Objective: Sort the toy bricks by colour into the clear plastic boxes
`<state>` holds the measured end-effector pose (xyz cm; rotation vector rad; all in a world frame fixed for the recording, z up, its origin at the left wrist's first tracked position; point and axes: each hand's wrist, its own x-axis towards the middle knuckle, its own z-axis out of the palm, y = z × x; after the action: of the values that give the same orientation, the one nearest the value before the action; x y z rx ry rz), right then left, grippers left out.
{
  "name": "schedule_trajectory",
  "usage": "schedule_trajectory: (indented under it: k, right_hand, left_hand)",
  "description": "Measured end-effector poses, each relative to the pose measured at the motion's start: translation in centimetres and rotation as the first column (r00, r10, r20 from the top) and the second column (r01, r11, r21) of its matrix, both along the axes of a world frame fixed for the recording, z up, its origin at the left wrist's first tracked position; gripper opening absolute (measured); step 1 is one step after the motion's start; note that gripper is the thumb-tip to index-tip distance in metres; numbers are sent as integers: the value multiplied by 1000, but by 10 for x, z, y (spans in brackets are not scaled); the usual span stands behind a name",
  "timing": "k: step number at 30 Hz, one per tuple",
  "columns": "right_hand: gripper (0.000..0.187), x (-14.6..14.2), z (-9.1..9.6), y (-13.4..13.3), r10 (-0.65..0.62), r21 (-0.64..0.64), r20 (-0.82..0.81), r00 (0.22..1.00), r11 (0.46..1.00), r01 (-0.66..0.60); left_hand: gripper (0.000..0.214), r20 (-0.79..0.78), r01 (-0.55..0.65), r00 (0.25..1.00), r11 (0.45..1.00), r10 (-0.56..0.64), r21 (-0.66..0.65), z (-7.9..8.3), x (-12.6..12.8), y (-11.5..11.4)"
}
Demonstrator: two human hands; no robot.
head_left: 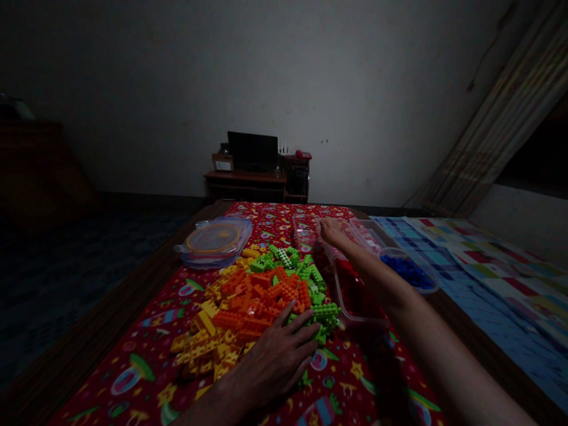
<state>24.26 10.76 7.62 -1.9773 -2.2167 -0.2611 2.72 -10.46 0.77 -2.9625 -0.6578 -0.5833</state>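
Head cam: left hand [281, 348] nearer the brick pile, fingers loosely spread, nothing visibly gripped; orange toy bricks [260, 290] ahead-left of its fingertips, green toy bricks [326, 310] ahead-right, long axes mixed. Right hand [332, 231] farther, curled by clear plastic container [305, 235]; can't tell its grip.

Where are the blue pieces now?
In the head view, the blue pieces lie in a clear container on the right, between the right forearm and blue checked bedding.
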Motion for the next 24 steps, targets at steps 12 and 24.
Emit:
schedule_trajectory:
  k: [12,24]
  right_hand:
    - [37,32,32,-86,-28,23,150,988,999,24]
    - [31,108,-35,-231,-180,-105,-116,977,980,168]
  left_hand:
    - [24,-9,16,1000,1000,-16,4,-1,-1,2]
    - [34,45,-155,988,979,151,134,13,-15,17]
